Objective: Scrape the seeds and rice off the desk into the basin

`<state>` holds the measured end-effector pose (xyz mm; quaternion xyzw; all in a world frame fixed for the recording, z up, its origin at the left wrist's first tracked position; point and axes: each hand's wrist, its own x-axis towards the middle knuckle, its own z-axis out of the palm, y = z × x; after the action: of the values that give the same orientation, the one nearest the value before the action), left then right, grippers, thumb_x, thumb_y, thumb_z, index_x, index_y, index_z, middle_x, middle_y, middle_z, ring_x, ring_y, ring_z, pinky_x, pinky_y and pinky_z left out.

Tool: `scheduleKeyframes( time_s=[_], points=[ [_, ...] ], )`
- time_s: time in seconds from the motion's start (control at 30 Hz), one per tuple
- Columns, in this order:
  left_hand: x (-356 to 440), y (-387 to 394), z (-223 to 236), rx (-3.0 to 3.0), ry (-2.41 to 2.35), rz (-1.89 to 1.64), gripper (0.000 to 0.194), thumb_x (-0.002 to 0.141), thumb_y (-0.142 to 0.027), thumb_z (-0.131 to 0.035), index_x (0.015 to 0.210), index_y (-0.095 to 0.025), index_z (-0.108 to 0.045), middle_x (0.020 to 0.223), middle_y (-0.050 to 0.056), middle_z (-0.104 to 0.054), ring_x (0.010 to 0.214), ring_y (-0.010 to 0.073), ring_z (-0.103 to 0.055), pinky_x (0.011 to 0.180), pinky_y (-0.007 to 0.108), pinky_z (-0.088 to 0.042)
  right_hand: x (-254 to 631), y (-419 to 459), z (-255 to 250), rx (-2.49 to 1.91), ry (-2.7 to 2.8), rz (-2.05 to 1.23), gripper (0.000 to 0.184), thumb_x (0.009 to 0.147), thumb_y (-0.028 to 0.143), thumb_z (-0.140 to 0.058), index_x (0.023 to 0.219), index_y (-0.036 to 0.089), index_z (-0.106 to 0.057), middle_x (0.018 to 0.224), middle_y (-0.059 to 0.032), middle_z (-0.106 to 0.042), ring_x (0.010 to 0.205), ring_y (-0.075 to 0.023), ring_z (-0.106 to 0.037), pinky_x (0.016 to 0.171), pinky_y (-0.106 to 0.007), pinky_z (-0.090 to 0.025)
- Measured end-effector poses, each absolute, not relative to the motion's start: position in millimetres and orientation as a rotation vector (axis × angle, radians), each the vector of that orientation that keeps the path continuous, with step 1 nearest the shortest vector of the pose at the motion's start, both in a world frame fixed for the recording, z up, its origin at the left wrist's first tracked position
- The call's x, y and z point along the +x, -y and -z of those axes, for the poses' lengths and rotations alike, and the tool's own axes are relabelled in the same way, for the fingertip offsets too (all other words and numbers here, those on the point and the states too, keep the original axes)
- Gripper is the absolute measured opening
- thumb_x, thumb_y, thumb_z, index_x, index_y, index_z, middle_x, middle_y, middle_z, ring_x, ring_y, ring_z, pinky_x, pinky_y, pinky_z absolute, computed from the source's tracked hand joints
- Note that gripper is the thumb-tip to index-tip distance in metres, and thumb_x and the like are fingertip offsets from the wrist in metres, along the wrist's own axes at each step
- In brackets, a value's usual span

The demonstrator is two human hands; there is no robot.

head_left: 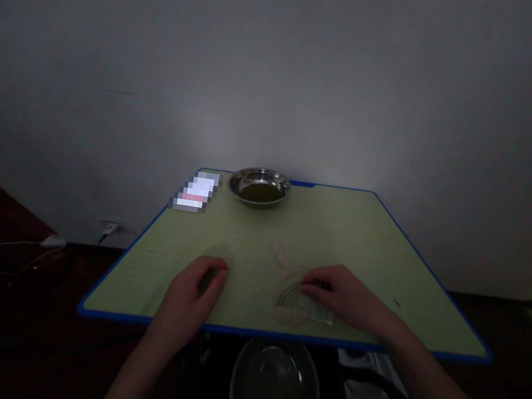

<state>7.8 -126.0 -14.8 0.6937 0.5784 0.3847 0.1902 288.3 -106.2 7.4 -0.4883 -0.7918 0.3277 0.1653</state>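
My right hand (pixel 339 295) is low over the table, right of centre. Its thumb and fingertips pinch together at the edge of a see-through, round-edged piece (pixel 289 314) with a pale, lacy-looking border; its exact kind is unclear in the dim light. A pale pinkish strip (pixel 280 254) runs from it up the table. My left hand (pixel 192 292) is apart from these, over the left front of the table. Its fingers curl towards the thumb, the tips close together, and whatever may lie between them is not distinguishable.
The pale green table (pixel 341 231) has a blue edge. At its back stands a steel bowl (pixel 231 184) with greenish grains inside. A bright, pixelated flat object (pixel 197 190) lies left of it. Below the front edge is another round bowl (pixel 237 395). A wall socket with a plug (pixel 110 229) is at left.
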Motion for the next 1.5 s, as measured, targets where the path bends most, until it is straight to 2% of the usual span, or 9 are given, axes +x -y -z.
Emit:
scheduleKeyframes(
  time_s=[0.43, 0.87, 1.5],
  points=[
    [8.0, 125.7, 15.3, 1.952, -1.617, -1.097, 0.019, 0.086, -0.034, -0.05, 0.093, -0.021, -0.062, 0.097, 0.006, -0.069, 0.092, 0.0213, -0.064, 0.085, 0.041, -0.05, 281.0, 116.5, -10.2, -1.302, 2.312, -0.989, 0.022, 0.089, 0.028, -0.054, 0.078, 0.018, -0.071, 0.074, -0.0012, -0.07, 0.067, -0.0138, -0.059, 0.062, -0.025, -0.042],
    [9.8, 126.8, 11.7, 1.949, -1.618, -1.073, 0.019, 0.086, -0.033, -0.049, 0.092, -0.021, -0.062, 0.097, 0.006, -0.069, 0.091, 0.0212, -0.063, 0.084, 0.041, -0.05, 285.7, 120.0, -12.0, -1.283, 2.349, -0.979, 0.022, 0.088, 0.028, -0.054, 0.081, 0.018, -0.071, 0.074, -0.0012, -0.069, 0.065, -0.0133, -0.057, 0.06, -0.025, -0.04],
    [8.5, 126.8, 13.6, 1.948, -1.623, -1.093, 0.019, 0.086, -0.035, -0.05, 0.092, -0.021, -0.062, 0.095, 0.005, -0.069, 0.09, 0.0207, -0.064, 0.082, 0.039, -0.051, 303.8, 114.5, -21.3, -1.446, 2.276, -0.871, 0.024, 0.088, 0.031, -0.053, 0.085, 0.018, -0.072, 0.078, -0.0039, -0.07, 0.07, -0.0167, -0.058, 0.063, -0.028, -0.041]
  ],
)
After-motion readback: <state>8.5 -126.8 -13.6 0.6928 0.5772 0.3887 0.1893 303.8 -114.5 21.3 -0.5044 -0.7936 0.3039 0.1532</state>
